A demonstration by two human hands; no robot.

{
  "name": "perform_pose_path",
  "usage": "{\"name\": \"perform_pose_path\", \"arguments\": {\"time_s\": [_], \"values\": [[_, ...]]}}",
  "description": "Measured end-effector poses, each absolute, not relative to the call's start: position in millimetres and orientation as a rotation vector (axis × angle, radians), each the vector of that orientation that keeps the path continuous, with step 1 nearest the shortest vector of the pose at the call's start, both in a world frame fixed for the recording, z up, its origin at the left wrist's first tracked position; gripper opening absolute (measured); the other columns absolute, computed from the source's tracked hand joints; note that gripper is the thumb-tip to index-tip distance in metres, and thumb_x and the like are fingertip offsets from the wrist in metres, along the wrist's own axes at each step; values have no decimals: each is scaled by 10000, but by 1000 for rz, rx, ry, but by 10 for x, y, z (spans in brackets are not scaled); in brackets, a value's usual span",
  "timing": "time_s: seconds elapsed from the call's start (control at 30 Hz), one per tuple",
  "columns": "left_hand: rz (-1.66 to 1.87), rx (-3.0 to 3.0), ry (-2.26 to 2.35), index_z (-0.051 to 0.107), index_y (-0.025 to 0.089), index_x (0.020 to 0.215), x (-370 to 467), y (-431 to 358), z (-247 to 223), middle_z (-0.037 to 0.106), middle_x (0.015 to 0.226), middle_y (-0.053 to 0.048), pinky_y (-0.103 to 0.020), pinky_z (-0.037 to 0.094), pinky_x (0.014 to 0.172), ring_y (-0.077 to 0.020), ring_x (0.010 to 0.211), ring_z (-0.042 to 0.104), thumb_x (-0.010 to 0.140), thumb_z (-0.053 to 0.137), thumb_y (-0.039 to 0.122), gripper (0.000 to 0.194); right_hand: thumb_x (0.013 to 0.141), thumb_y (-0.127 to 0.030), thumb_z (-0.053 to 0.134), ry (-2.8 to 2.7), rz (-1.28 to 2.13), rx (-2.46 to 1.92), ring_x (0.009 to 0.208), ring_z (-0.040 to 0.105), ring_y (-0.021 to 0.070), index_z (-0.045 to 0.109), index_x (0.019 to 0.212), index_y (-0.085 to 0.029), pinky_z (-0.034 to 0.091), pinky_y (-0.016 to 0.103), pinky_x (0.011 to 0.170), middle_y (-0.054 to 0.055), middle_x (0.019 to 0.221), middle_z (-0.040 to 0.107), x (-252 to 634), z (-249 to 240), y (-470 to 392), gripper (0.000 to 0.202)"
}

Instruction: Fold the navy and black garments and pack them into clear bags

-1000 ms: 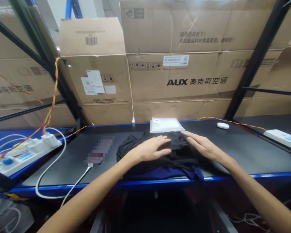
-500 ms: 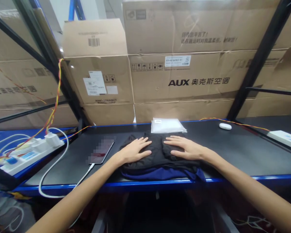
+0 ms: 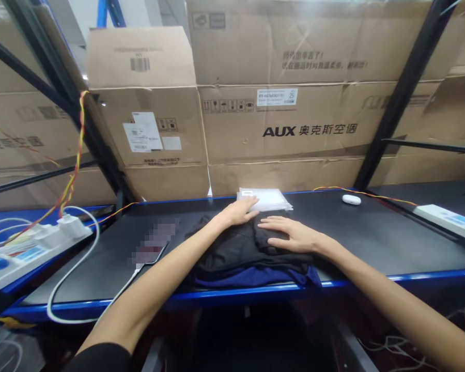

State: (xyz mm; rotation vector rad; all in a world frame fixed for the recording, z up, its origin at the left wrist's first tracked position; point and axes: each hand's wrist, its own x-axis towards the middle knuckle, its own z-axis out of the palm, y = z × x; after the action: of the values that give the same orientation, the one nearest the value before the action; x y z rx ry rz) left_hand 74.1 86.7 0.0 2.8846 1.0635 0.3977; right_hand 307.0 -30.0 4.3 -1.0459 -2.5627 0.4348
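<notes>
- The left hand [image 3: 241, 208] has its thumb parted from loosely extended fingers, which lie over the near-left part of the stacked clear plastic bags [image 3: 274, 199]; it grips nothing visibly, and I cannot tell whether the fingertips press or hover.
- The right hand [image 3: 289, 235] is palm down, fingers spread, flat on the right part of the folded black garment [image 3: 227, 250], grasping nothing that shows.
- That garment sits at the front middle of the black surface [image 3: 375, 237], between the 2 forearms, with navy fabric [image 3: 244, 276] showing beneath and a corner drooping over the blue front edge.
- The drooping corner could pull the bundle askew or off if the right hand presses toward the body.
- The bags look slick and thin; a dragging fingertip could fan the stack, or lift 2 where 1 is wanted.
- The left forearm passes close to the smartphone [image 3: 153, 249] and crosses its white charging cable [image 3: 120, 295]; a quick pull back might snag the cable and drag the phone.
- Farther right, the white earbud case [image 3: 351, 200] rests well apart from both hands.
</notes>
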Motion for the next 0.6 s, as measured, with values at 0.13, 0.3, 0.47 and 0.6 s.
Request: {"name": "perform_pose_path", "arguments": {"time_s": [0.13,0.3,0.47,0.6], "values": [[323,2858,1066,575,190,1362,794,933,-77,583,1404,-81,-372,425,1098,-255,1299,549,983,477,369,431,944,-572,512,-2557,445,-1026,1446,341,285,500,1448,-296,275,496,1197,47,1505,489,3072,47,-296,575],[428,2838,1099,666,210,1258,762,964,-90,679,1281,-25,-267,465,1037,-191,1199,624,975,502,327,347,952,-562,502,-2571,423,-1026,1446,340,280,500,1448,-295,275,496,1196,50,1512,481,3069,36,-286,563],[532,2849,1239,731,225,1122,735,933,3,745,1135,-14,-273,500,966,-192,1085,680,946,506,216,285,945,-577,505,-2566,417,-1045,1444,342,287,505,1445,-288,272,494,1196,55,1526,462,3073,26,-285,578],[600,2925,1340,689,209,1184,615,795,165,742,1106,-79,-357,491,953,-235,1022,694,971,469,230,307,934,-596,511,-2585,473,-1071,1463,303,292,482,1462,-292,249,506,1203,57,1549,427,3092,62,-283,609]]}}
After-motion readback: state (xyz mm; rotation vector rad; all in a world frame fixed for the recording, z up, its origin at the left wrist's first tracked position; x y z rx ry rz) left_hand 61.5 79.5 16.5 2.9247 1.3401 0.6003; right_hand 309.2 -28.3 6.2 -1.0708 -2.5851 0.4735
